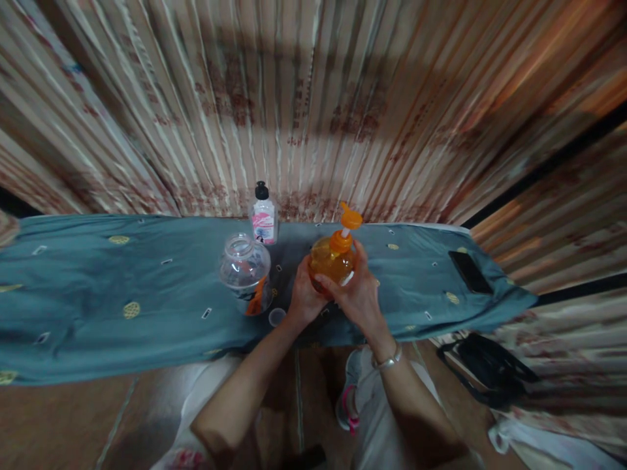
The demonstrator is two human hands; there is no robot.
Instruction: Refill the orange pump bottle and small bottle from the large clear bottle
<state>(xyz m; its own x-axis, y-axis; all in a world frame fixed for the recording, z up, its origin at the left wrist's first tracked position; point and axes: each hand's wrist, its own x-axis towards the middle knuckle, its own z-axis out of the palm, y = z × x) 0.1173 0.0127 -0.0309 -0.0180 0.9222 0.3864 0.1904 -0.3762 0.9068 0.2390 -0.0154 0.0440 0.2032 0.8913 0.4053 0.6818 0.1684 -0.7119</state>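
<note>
Between my two hands is a pump bottle (327, 260) of clear plastic with orange-yellow liquid and an orange pump head that stands raised. My left hand (307, 295) wraps its left side, and my right hand (356, 287) wraps its right side with the thumb across the front. Whether the base touches the cloth is hidden by my hands. To the left stands a clear plastic cup (249, 294) with a domed lid and an orange and black print. A small round translucent cap (277, 317) lies beside the cup. Behind the cup is a clear bottle (264, 222) with a black top and a pink-and-white label.
A teal patterned cloth (166, 281) covers the narrow table. A dark phone (470, 271) lies at its right end. Pleated curtains (294, 98) hang right behind and at the right. On the floor at the right sits a black bag (490, 365).
</note>
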